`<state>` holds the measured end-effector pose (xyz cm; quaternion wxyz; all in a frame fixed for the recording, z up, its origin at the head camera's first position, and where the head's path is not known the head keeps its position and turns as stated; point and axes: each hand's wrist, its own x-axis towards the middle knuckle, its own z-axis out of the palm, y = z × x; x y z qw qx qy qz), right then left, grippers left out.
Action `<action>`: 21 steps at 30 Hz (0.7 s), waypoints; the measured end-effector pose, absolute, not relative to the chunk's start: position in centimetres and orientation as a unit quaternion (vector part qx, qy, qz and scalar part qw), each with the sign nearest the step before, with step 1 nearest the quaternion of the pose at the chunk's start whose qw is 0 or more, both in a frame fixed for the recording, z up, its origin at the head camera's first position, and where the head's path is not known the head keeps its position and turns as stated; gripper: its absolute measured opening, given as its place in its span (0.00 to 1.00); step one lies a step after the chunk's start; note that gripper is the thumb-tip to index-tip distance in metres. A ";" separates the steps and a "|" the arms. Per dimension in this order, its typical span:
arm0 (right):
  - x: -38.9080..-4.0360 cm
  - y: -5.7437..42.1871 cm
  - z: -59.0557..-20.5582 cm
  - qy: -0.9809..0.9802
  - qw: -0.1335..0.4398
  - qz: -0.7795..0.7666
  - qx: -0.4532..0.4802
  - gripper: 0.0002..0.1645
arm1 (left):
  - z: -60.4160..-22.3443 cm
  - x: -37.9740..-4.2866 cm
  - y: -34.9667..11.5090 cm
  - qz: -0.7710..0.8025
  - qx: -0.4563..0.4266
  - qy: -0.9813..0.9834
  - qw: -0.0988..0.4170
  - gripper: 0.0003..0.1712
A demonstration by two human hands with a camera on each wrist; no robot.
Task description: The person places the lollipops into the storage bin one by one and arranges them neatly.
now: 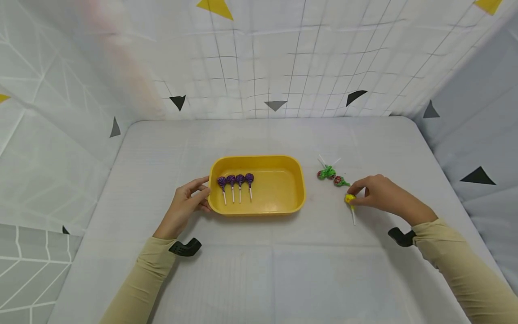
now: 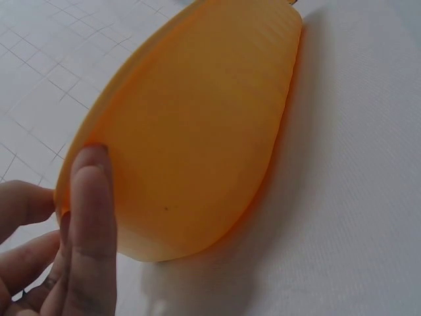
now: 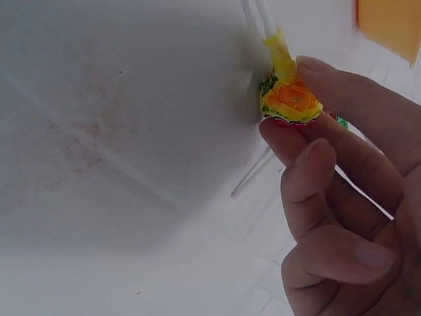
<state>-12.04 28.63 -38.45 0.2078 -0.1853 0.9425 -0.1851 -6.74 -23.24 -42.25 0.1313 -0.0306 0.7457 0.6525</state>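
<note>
My left hand [image 1: 183, 208] holds the left end of a yellow tray [image 1: 279, 209] by its rim. In the left wrist view one finger [image 2: 92, 217] lies along the tray's outer wall [image 2: 191, 131], with others at the rim. Inside the tray, several purple-wrapped lollipops [image 1: 240, 179] stand in a row at the left, sticks pointing toward me. To the right of the tray, my right hand [image 1: 378, 195] pinches a yellow-wrapped lollipop [image 1: 350, 198] by its head between thumb and fingertips. Its white stick points toward me; the right wrist view shows the lollipop's orange and yellow wrapper [image 3: 289, 99] up close.
Between tray and right hand lie green-and-red lollipops [image 1: 327, 173], some overlapping, with another green-and-red one [image 1: 340, 181] close to the right fingertips. A white cloth [image 1: 243, 270] covers the table. Patterned white sheets [image 1: 283, 58] hang behind and at both sides.
</note>
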 end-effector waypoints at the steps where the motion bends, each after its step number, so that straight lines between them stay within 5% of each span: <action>1: -12.0 28.7 -38.5 0.943 0.208 -0.185 -0.185 0.16 | -42.2 -6.7 -23.2 0.652 -0.031 0.746 0.132 0.29; 21: -12.3 28.5 -38.6 0.942 0.215 -0.176 -0.190 0.15 | -42.1 -6.7 -23.2 0.657 -0.031 0.742 0.131 0.29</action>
